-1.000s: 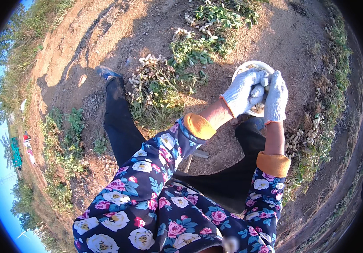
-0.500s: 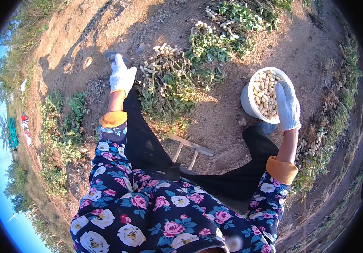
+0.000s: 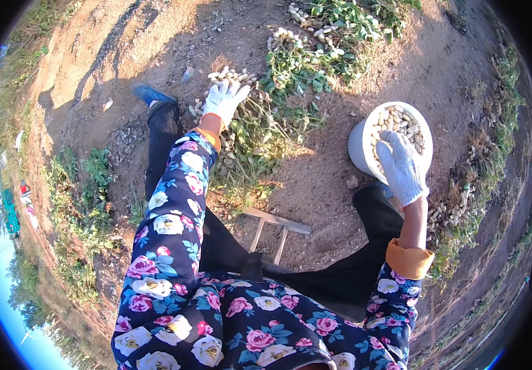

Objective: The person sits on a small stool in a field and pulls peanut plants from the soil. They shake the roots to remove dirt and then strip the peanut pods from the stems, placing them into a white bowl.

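Note:
My left hand [image 3: 224,101], in a white knit glove, lies with its fingers spread over the peanut pods [image 3: 234,75] at the far end of a heap of pulled peanut plants [image 3: 255,129]. My right hand [image 3: 403,168], gloved the same way, is above a white bucket [image 3: 358,148] nearly full of peanuts [image 3: 409,126]. Its fingers bend slightly over the nuts, the thumb a little apart, and no held thing shows. The palm side is hidden.
More peanut plants [image 3: 315,61] lie in a row farther off. Between my legs stands a small wooden frame [image 3: 278,222], perhaps a stool. My blue shoe [image 3: 152,94] rests on the soil at left. Loose pods and weeds [image 3: 451,213] line the right side.
My left hand has moved right, from beside my left shoe onto the pods of the near heap, fingers spreading. My right hand has shifted left over the bucket, its fingers now more bent.

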